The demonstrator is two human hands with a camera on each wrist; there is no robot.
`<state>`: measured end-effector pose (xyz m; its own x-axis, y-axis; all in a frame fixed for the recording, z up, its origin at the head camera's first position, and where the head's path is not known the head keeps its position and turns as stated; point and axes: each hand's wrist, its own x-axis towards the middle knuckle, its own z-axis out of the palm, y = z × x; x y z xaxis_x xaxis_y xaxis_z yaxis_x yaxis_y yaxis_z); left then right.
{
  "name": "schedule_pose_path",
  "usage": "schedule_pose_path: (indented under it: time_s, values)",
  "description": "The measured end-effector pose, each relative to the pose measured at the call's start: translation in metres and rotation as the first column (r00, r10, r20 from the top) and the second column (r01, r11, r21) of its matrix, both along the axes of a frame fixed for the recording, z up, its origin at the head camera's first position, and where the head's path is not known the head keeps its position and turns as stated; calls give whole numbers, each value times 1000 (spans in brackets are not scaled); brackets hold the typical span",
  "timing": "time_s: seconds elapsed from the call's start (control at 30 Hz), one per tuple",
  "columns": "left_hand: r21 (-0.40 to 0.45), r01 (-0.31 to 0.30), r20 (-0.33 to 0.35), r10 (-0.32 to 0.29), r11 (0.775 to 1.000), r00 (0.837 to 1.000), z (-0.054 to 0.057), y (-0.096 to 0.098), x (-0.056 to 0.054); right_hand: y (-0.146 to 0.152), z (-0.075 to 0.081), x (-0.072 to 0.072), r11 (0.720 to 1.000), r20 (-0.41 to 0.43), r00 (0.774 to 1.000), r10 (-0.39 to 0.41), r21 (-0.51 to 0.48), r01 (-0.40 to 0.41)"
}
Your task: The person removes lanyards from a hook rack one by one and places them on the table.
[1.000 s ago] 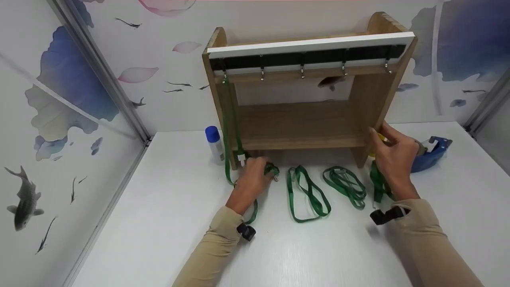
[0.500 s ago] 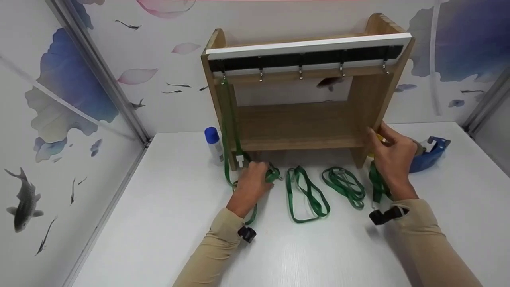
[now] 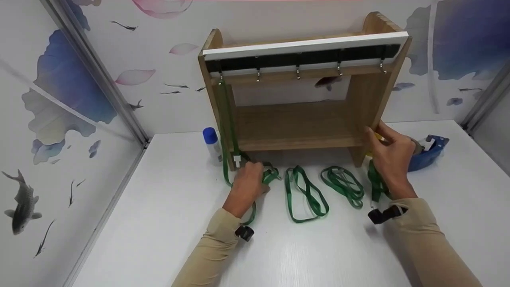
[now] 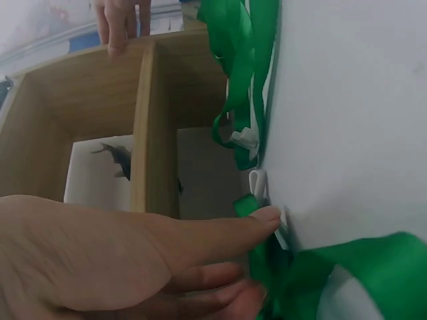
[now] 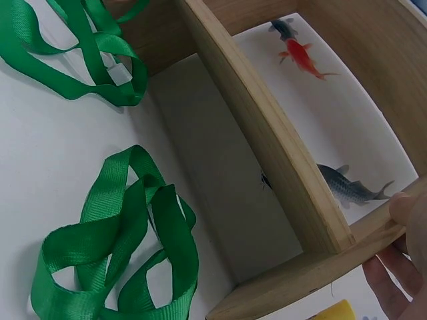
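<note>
My left hand [image 3: 246, 182] is low at the left front foot of the wooden shelf [image 3: 299, 144]. Its thumb and fingers pinch a green lanyard [image 4: 267, 273], with a white plastic clip [image 4: 257, 184] just beyond the thumb tip. A bunched green lanyard [image 3: 271, 175] with a metal clasp shows beside those fingers. From the leftmost hook [image 3: 221, 79] another green lanyard [image 3: 226, 115] hangs down toward this hand. My right hand [image 3: 392, 157] grips the lower right side panel of the shelf, thumb on the near edge [image 5: 400, 208], fingers on the outer face.
Two looped green lanyards [image 3: 306, 194] lie on the white table [image 3: 295, 255], and another lanyard [image 3: 375, 181] lies partly behind the right wrist. A glue stick [image 3: 212, 144] stands left of the shelf. A blue tape dispenser [image 3: 428, 154] sits at right. Several hooks line the black strip [image 3: 279, 61].
My left hand has shifted slightly left and nearer the body, so more of the bunched lanyard shows beside its fingers. My right hand keeps its grip on the shelf.
</note>
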<state>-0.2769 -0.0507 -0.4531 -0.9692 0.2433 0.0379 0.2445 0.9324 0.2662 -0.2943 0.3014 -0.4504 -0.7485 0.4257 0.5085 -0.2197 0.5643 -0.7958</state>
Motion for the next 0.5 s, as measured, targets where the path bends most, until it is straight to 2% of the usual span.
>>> schedule_pose_path:
  time_s: [0.13, 0.33, 0.5]
  values:
    - [59, 10, 58, -14, 998, 998, 1, -1, -1, 0, 0, 0, 1000, 5, 1000, -4, -4, 4]
    - [164, 10, 66, -21, 986, 998, -1, -3, -9, 1, 0, 0, 1000, -2, 1000, -5, -3, 5]
    - [183, -42, 87, 27, 982, 996, -4, -6, -17, 0, 1, 1, 1000, 2, 1000, -4, -1, 4]
